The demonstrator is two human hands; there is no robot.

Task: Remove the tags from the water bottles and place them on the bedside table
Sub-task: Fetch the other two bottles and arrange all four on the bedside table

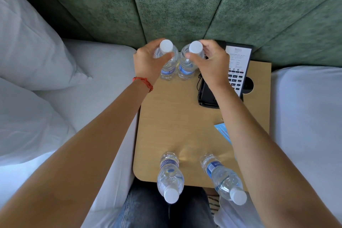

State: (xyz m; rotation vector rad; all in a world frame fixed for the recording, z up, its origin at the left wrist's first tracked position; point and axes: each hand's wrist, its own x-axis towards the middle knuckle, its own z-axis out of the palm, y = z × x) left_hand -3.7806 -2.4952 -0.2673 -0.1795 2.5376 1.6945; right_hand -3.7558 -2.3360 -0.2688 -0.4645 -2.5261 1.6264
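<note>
2 clear plastic water bottles with white caps, held at the necks by left hand and right hand fingers, should settle upright beside the black phone before release.

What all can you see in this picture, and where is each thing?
water bottles: four, clear with white caps and blue labels; two at the table's far edge, two at its near edge
bedside table: one, light wood, between two beds
phone: one, black, far right of the table
card: one, white and black, on the phone
leaflet: one, light blue, table's right side
pillows: white, left bed
headboard: green fabric, behind
bracelet: one, red, left wrist
left hand: grip on the far left bottle
right hand: grip on the far right bottle
</note>
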